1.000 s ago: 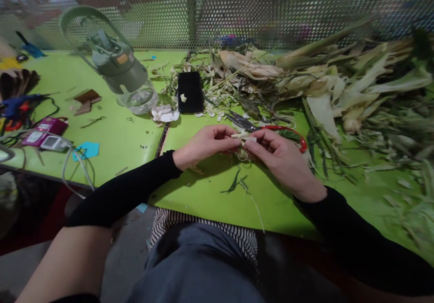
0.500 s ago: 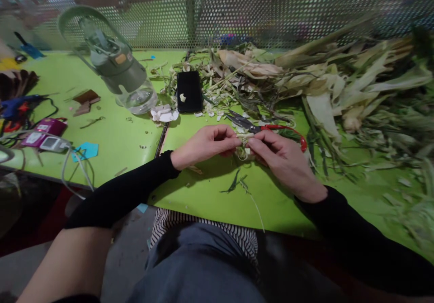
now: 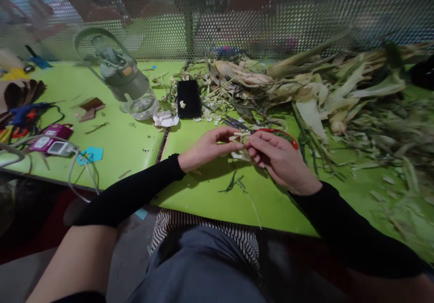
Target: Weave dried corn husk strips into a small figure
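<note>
1. Two bare hands meet over the bright green tabletop [image 3: 190, 194] in the head view, both arms in black sleeves.
2. Left hand [image 3: 206, 148] pinches one end of a small pale strip of dried corn husk [image 3: 240, 135] between thumb and fingertips, curled closed around it.
3. Right hand [image 3: 276, 160] grips the other end of the same husk strip, its fingers bent and touching the left hand's fingertips.
4. Husk strip sits just above the table, between the two hands, near the middle of the view.
5. Red-handled scissors [image 3: 271, 132] lie on the table just behind the hands, blades pointing left.
6. Black rectangular phone [image 3: 189, 98] lies flat further back, with a pale scrap on it.
7. Pale green water bottle with a clear base [image 3: 125, 79] lies tilted to the left of the phone.
8. Large heap of green and tan corn husks and stalks [image 3: 322, 90] covers the table's right side.
9. Purple device with cables [image 3: 50, 138] rests near the left edge.
</note>
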`<state>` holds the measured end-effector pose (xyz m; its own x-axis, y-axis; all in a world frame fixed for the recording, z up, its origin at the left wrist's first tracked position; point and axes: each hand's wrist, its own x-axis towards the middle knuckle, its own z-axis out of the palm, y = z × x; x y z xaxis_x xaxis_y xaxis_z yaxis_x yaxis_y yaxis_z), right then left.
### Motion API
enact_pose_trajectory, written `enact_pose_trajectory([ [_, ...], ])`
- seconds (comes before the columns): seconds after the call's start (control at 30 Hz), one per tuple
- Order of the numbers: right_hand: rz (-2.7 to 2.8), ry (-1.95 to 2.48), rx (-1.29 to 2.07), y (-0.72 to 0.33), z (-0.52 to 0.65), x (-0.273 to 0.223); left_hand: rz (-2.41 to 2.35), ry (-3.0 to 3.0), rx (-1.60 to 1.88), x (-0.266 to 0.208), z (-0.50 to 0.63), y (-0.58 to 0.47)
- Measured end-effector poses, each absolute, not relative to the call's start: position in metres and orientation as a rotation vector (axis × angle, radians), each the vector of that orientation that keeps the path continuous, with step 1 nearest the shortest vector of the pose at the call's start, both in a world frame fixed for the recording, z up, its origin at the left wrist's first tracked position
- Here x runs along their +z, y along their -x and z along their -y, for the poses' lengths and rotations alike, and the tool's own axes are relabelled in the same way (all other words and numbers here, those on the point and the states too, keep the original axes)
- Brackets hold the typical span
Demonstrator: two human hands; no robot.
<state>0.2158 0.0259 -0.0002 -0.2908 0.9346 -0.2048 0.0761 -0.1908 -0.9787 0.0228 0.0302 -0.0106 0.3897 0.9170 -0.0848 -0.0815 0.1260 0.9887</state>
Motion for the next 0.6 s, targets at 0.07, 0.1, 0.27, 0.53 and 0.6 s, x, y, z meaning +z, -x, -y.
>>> enact_pose_trajectory([
  [0.07,1.417,1.249,1.577,-0.214,-0.026,-0.001,-0.919,-1.181,0.886,-0.012,-0.031,-0.025],
  [0.1,1.441,1.257,1.570,-0.214,-0.026,-0.002,-0.921,-1.161,0.892,-0.012,-0.032,-0.025],
  [0.27,1.554,1.269,1.463,-0.209,-0.023,0.002,-0.871,-1.075,0.936,-0.005,-0.031,-0.023],
  [0.53,1.602,1.335,1.306,-0.199,-0.016,0.004,-0.837,-1.050,0.873,0.000,-0.030,-0.019],
  [0.6,1.628,1.389,1.227,-0.200,-0.018,0.000,-0.883,-1.006,0.867,0.000,-0.032,-0.018],
])
